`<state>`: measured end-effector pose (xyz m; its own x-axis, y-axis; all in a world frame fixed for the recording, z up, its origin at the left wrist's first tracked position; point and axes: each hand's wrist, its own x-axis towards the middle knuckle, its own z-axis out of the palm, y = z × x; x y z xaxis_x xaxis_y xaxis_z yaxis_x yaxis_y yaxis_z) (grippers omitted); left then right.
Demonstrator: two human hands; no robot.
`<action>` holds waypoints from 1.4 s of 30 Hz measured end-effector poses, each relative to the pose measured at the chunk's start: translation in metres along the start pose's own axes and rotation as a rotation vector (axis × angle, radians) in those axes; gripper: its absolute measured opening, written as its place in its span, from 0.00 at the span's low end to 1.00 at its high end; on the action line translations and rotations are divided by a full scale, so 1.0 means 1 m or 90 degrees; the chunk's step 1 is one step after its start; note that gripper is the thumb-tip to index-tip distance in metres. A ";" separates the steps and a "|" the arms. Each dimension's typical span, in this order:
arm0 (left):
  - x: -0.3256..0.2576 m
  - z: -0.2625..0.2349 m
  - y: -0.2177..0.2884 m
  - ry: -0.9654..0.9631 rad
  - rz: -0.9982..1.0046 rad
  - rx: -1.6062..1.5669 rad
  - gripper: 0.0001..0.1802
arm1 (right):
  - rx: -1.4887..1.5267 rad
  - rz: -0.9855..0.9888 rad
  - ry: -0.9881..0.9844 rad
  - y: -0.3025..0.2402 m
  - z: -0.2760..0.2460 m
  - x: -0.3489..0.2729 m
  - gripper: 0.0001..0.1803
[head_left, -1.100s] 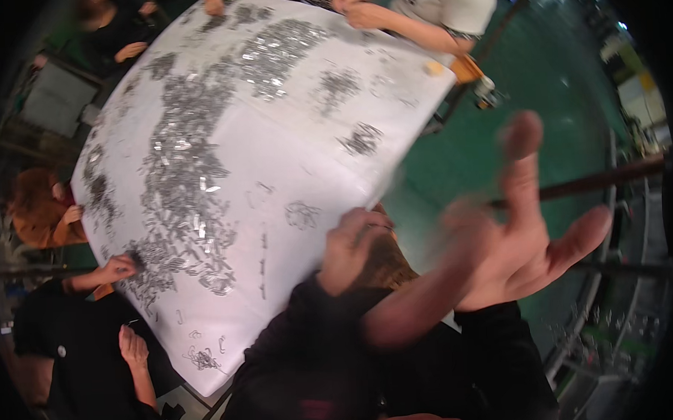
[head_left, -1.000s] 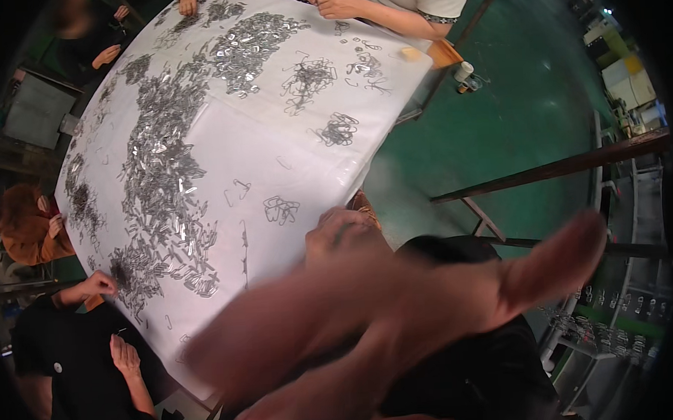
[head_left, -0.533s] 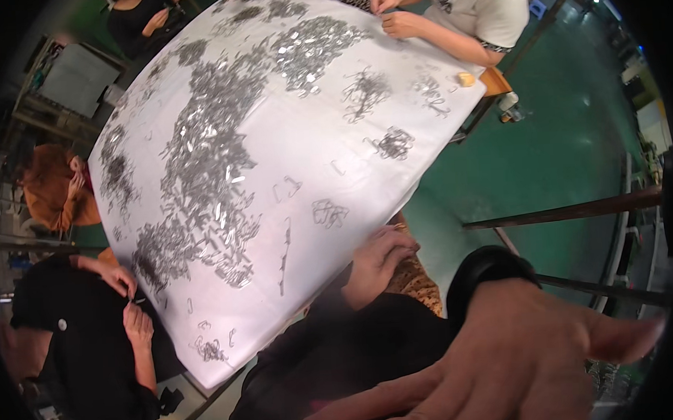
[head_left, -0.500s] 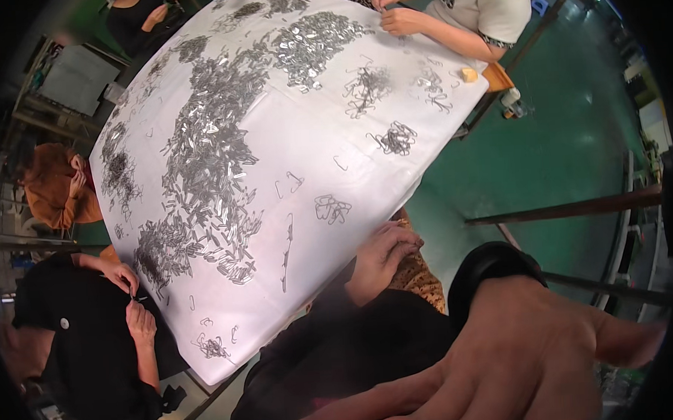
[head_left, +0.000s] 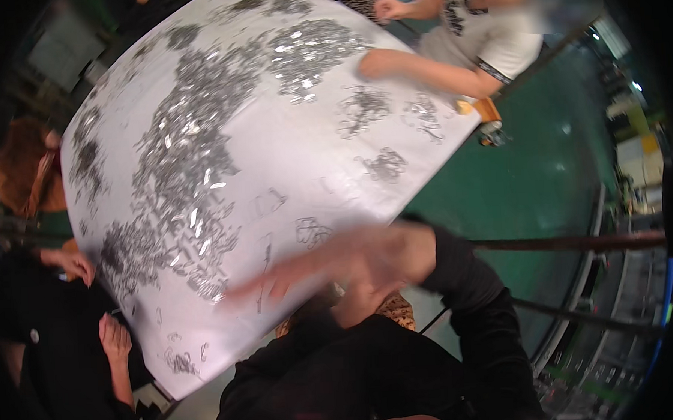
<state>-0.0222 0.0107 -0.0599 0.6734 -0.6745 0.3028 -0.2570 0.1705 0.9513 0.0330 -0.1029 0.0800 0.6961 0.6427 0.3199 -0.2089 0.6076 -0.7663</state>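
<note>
My right hand (head_left: pixel 346 258) reaches across the near edge of the white-covered table (head_left: pixel 282 160), blurred by motion. Its fingers stretch out to the left with nothing visible in them. Below it, partly covered by it, is my left hand (head_left: pixel 353 305) at the table edge; its fingers are hidden. Close by the right hand lie a few bent wire hooks (head_left: pixel 311 232) and a thin dark strip (head_left: pixel 266 254). Beyond the fingertips spreads a large heap of small, flat, shiny metal pieces (head_left: pixel 187 153).
A person in a white top (head_left: pixel 464 47) stands at the far right, an arm over the table. At the left sit a person in black (head_left: pixel 39 358) and another in orange-brown (head_left: pixel 26 163). More wire hooks (head_left: pixel 383 164) lie near the right edge. Dark metal bars (head_left: pixel 563 243) cross at right.
My right hand has moved from the lower right up and left over the table edge, in front of my left hand. The view has shifted. The person in white has lowered one arm onto the table.
</note>
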 end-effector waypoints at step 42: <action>0.000 -0.006 0.001 -0.045 -0.031 -0.013 0.05 | -0.387 -0.114 0.825 0.087 -0.039 -0.143 0.10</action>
<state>-0.0184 0.0148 -0.0585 0.6343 -0.7310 0.2517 -0.2100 0.1504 0.9661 -0.0581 -0.1600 -0.0540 0.8721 -0.4882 -0.0340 0.0354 0.1322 -0.9906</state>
